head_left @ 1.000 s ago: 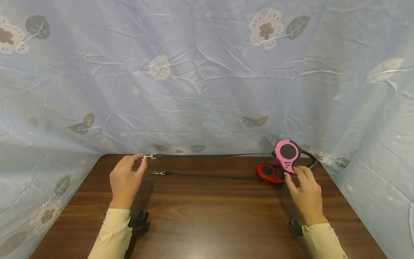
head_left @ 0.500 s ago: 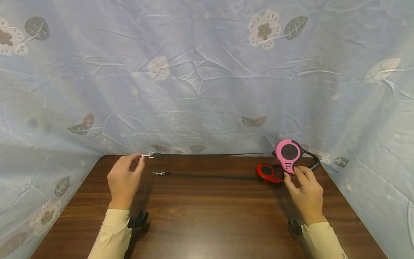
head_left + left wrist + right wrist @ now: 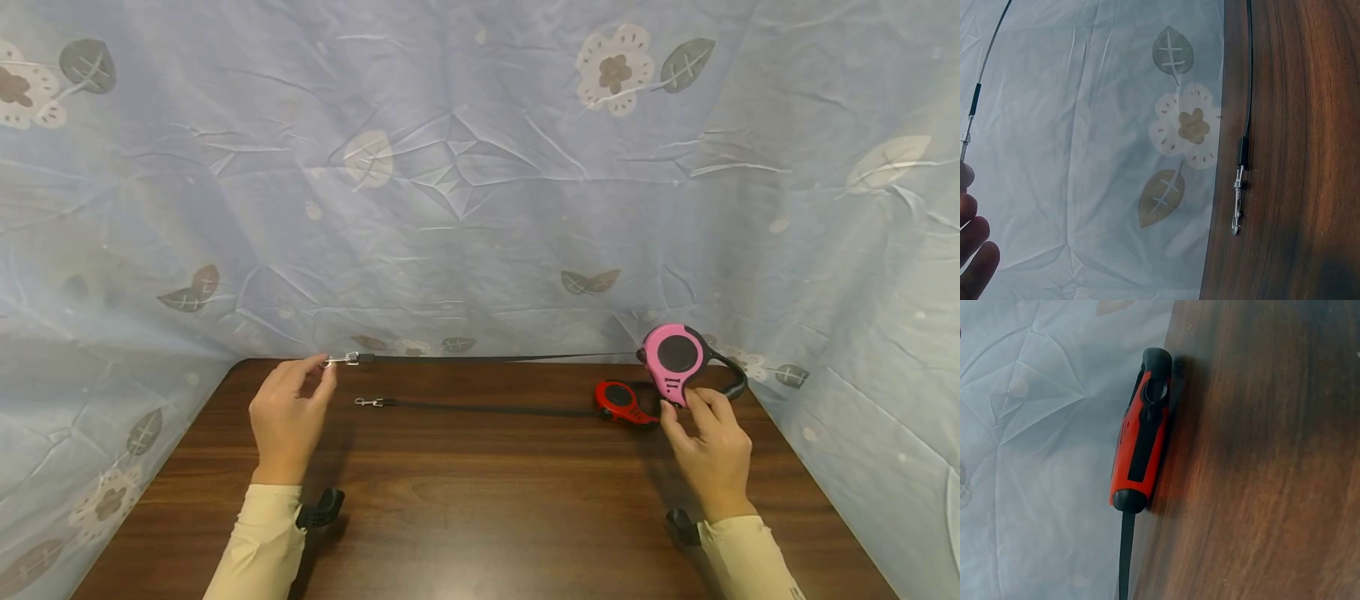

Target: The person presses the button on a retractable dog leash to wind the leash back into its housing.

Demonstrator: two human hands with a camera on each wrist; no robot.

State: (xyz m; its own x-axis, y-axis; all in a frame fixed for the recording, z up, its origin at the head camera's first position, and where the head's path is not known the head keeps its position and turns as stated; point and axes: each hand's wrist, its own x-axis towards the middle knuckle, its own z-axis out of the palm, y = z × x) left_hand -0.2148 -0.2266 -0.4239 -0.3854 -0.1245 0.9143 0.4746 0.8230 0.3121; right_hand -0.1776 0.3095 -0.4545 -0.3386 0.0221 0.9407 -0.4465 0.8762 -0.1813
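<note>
A pink retractable dog leash [image 3: 670, 379] is held up off the table at the right, its black strap [image 3: 465, 359] stretched nearly level to the left. My right hand [image 3: 711, 450] pinches the lower tip of its casing between thumb and fingers. At the other end my left hand [image 3: 288, 417] pinches the silver snap hook [image 3: 347, 358]. In the left wrist view only some fingertips [image 3: 974, 234] and part of that hook show. Below it a red retractable leash [image 3: 621, 402] lies on the table, strap drawn out, its own snap hook [image 3: 1237, 200] lying on the wood.
The dark wooden table [image 3: 465, 508] ends at a pale blue curtain [image 3: 450, 250] with leaves and flowers, which hangs behind and at both sides. The red leash casing [image 3: 1138, 444] sits close to the right hand. Black camera mounts [image 3: 322, 508] are strapped at both wrists.
My left hand has shifted slightly left with the hook. My right hand has moved the pink casing a little to the right. The red leash has stayed put.
</note>
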